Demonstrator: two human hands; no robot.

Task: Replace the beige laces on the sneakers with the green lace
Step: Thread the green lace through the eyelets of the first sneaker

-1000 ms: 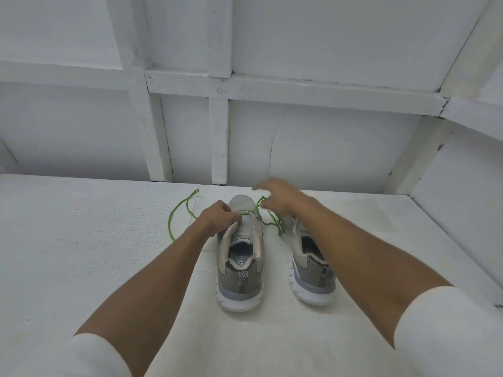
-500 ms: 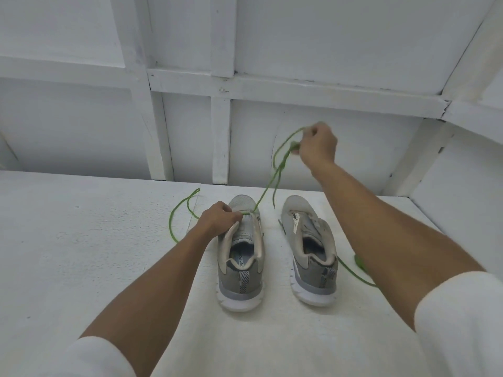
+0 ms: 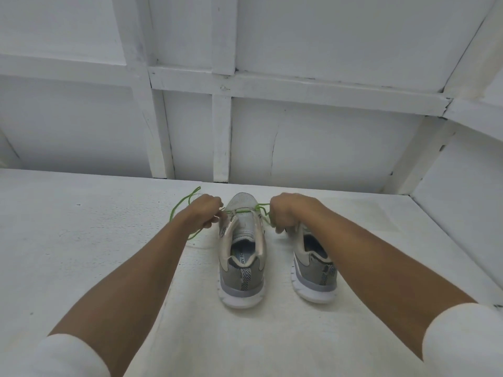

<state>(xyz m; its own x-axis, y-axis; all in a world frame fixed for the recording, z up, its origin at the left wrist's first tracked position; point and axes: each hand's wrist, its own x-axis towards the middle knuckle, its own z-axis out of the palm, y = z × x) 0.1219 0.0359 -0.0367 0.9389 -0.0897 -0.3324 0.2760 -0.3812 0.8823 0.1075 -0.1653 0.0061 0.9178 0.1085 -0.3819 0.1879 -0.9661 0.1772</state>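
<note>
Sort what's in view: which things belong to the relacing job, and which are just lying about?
In the job: green lace; left sneaker it threads through; right sneaker; left hand and right hand, both gripping the lace.
Just there: white tabletop; white panelled wall.

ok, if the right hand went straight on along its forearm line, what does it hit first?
Probably the toe of the sneaker being laced. The right hand, gripping the green lace, points up-left across it. Height is unclear from this view, so it could pass above the toe.
</note>
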